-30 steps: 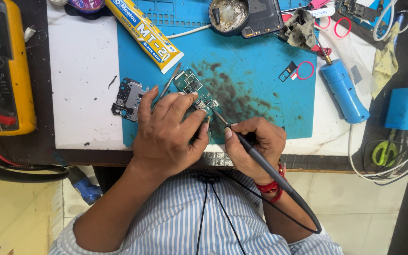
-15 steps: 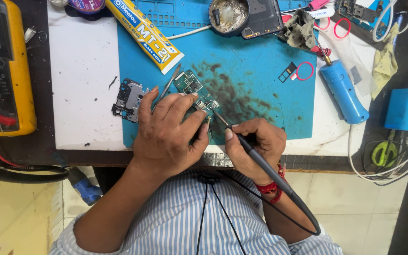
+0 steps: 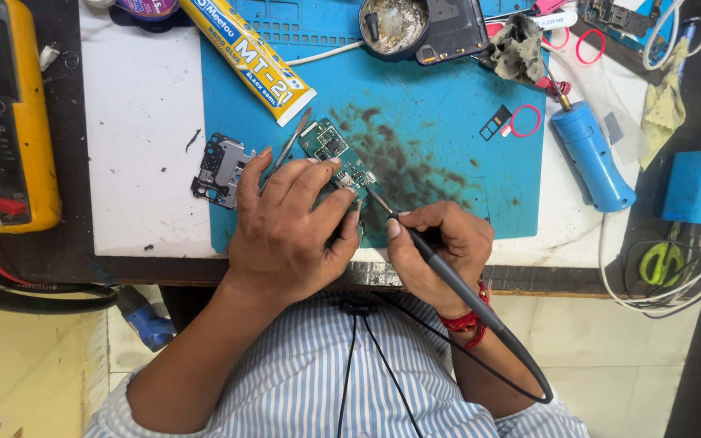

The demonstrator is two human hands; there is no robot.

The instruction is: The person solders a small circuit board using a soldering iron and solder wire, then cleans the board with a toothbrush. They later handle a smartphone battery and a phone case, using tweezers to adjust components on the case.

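A green circuit board (image 3: 330, 148) lies on the blue work mat (image 3: 432, 122), its near end under my fingers. My left hand (image 3: 290, 231) presses down on that end and holds it in place. My right hand (image 3: 440, 247) grips a black soldering iron (image 3: 448, 280) like a pen. The iron's metal tip touches the board's right edge next to my left fingertips. Its black cable loops down past my right wrist, which wears a red thread.
A second small board (image 3: 219, 170) and tweezers (image 3: 290, 146) lie left of the green board. A yellow glue tube (image 3: 245, 57), a round flux tin (image 3: 395, 24), a blue cylinder tool (image 3: 592, 158), a yellow multimeter (image 3: 6, 113) and green scissors (image 3: 663, 261) surround the mat.
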